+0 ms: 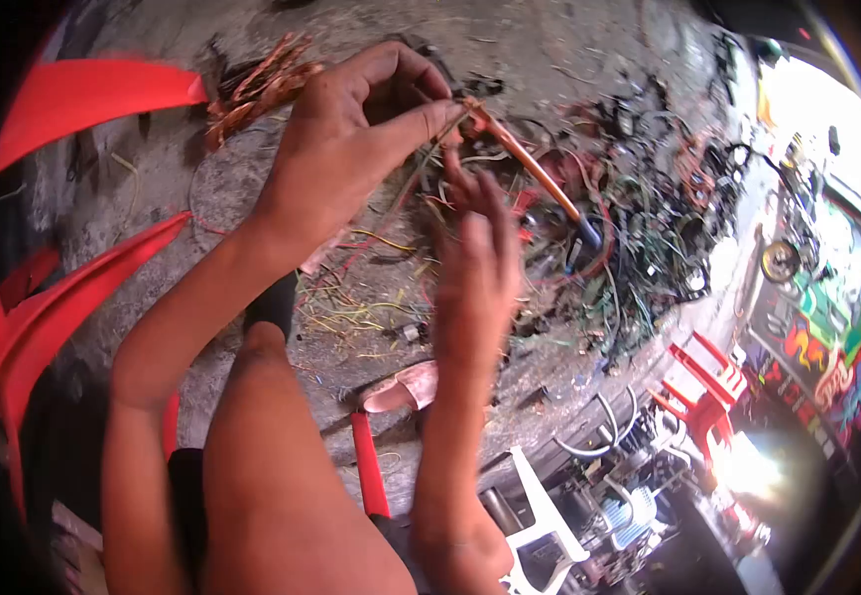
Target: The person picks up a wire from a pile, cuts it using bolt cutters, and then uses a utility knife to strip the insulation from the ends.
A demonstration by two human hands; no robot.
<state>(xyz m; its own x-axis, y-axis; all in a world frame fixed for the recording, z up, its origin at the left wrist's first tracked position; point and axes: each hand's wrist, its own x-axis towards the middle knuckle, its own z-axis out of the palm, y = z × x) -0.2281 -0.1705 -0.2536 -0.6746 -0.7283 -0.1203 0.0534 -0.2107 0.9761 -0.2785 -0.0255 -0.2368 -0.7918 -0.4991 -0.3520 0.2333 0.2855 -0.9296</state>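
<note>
My left hand (336, 149) is closed in a pinch, thumb and forefinger pressed together on a thin wire (416, 178) that trails down from the fingertips. Just below and to its right is my right hand (482, 238), smeared by motion, its fingers pointing up toward the left fingertips. An orange rod with a dark end (530, 164) slants down to the right from beside the pinch; its upper end overlaps the left fingertips in this view. Cut wire pieces (351, 307) in yellow, red and green are scattered on the floor beneath both hands.
A bundle of copper wire (262, 89) lies behind my left hand. To the right spreads a heap of dark wiring scraps (649, 218). Red plastic chair parts (83, 104) stand at left, a pink slipper (403, 387) below, and an engine (634, 501) at lower right.
</note>
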